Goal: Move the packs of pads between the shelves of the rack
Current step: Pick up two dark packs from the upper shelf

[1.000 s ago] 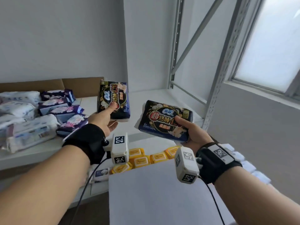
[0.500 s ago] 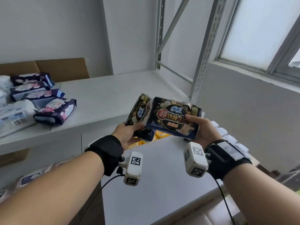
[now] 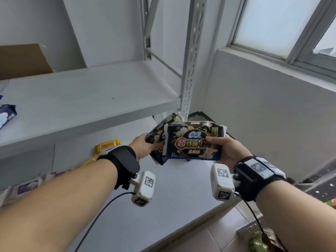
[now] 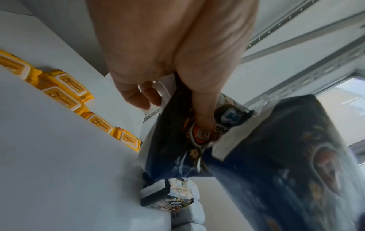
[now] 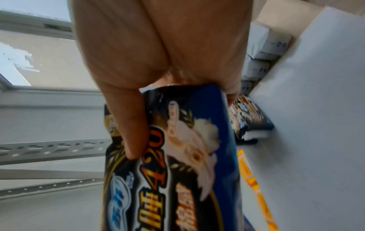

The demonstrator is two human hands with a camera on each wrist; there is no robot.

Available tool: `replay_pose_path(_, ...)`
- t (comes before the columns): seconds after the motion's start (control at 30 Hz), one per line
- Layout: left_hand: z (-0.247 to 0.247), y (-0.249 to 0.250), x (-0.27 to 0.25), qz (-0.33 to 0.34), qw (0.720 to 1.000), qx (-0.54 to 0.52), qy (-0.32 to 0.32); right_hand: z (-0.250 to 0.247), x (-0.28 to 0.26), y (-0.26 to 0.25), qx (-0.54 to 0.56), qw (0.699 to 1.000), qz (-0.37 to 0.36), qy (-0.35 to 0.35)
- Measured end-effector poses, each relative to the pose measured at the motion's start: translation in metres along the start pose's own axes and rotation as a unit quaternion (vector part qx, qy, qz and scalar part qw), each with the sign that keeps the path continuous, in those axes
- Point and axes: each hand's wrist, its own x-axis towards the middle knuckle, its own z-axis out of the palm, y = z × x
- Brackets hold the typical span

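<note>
Two dark navy packs of pads with red and gold print are held side by side, over the lower shelf (image 3: 172, 206) and below the front edge of the upper shelf (image 3: 91, 99). My left hand (image 3: 154, 145) pinches the left pack (image 3: 157, 132), thumb on its printed face (image 4: 203, 118). My right hand (image 3: 214, 142) grips the right pack (image 3: 192, 142) by its right end, and that pack overlaps the left one. The right wrist view shows the thumb (image 5: 130, 132) across the right pack (image 5: 177, 171). Another dark pack (image 5: 248, 118) lies on the shelf below.
Yellow wipes packs (image 3: 107, 145) line the back of the lower shelf. A perforated rack post (image 3: 190, 70) stands just behind the held packs. A cardboard box (image 3: 21, 59) and a dark pack (image 3: 7, 113) sit at the upper shelf's left. White packs (image 5: 256, 68) are stacked beyond.
Both hands have come down and to the right from the upper shelf, carrying the two packs. The packs, first apart, now overlap over the lower shelf.
</note>
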Motion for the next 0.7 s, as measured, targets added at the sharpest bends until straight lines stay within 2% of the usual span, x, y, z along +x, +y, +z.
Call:
replay_pose_path(0.17, 0.072, -0.001, 0.057, -0.060, 0.995, 0.066, -0.042, -0.082, 0.057, -0.009, -0.145, 0.989, 0.038, -0.010)
replay_pose_path(0.3, 0.118, -0.019, 0.097, -0.106, 0.986, 0.126, -0.018, -0.125, 0.104, 0.010, -0.264, 0.962, 0.065, -0.031)
replay_pose_path(0.5, 0.166, -0.052, 0.131, -0.141, 0.963, 0.230, 0.008, -0.160, 0.152, 0.048, -0.375, 0.922, 0.092, -0.012)
replay_pose_path(0.7, 0.191, -0.069, 0.153, -0.187, 0.960, 0.207, 0.009, -0.178, 0.179, 0.068, -0.427, 0.897, 0.114, -0.007)
